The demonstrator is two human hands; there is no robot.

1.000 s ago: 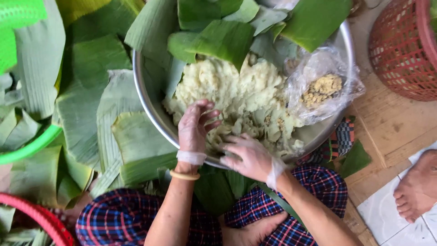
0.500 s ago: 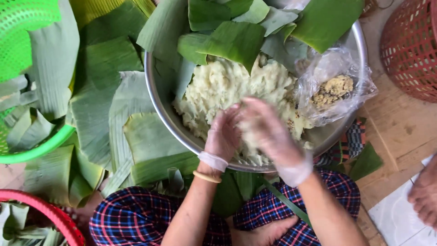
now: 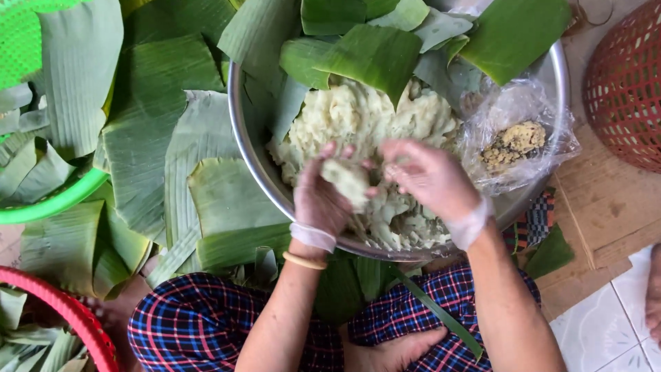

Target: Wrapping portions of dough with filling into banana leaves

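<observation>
Head view: banana leaves (image 3: 158,138) crowd the steel bowl (image 3: 251,158) beside a bagged filling (image 3: 513,141).

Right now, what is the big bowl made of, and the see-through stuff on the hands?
The big bowl looks like metal, likely steel: its silvery rim is smooth and shiny. The left hand and right hand wear what seems to be thin clear plastic gloves, crinkled and bunched at the wrists. The lump they hold looks like soft, pale dough.
</observation>
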